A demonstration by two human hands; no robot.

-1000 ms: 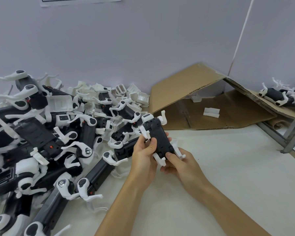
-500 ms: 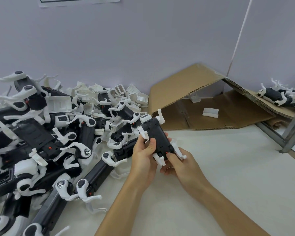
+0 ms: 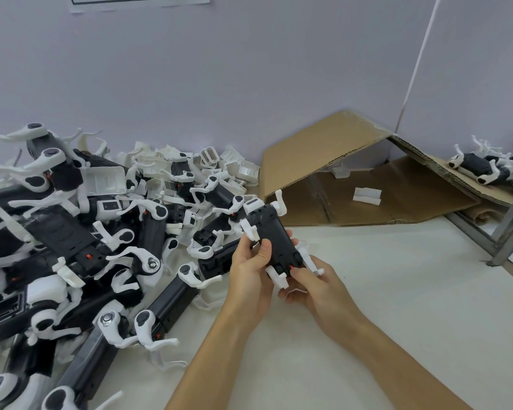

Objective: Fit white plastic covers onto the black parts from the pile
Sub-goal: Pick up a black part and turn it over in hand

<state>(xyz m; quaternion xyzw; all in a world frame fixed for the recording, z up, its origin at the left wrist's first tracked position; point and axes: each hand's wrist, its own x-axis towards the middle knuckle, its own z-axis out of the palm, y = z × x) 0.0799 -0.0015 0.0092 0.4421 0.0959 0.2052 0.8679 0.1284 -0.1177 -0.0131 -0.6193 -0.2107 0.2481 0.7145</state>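
Hidden: underside of black part point(image 3: 276, 241) out of sight; pile point(image 3: 80, 247) cut off at left edge.
Left hand point(image 3: 249, 272): fingers curled round part's left side, thumb on top.
Right hand point(image 3: 317, 287): fingers pinched part's near end, by white clip point(image 3: 277, 276).
Part: held above table point(image 3: 397, 291), beside pile.

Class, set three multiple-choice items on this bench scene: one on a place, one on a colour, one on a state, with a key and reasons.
1. The pile of parts lies:
A. left of the hands
B. right of the hands
C. under the cardboard

2. The small loose piece on the cardboard is:
A. black
B. white
C. red

3. The held black part is:
A. flat on the table
B. gripped by the left hand and right hand
C. in one hand

Key: A, the heap fills the left; B, pale against brown; C is wrong, B: both hands grip it.
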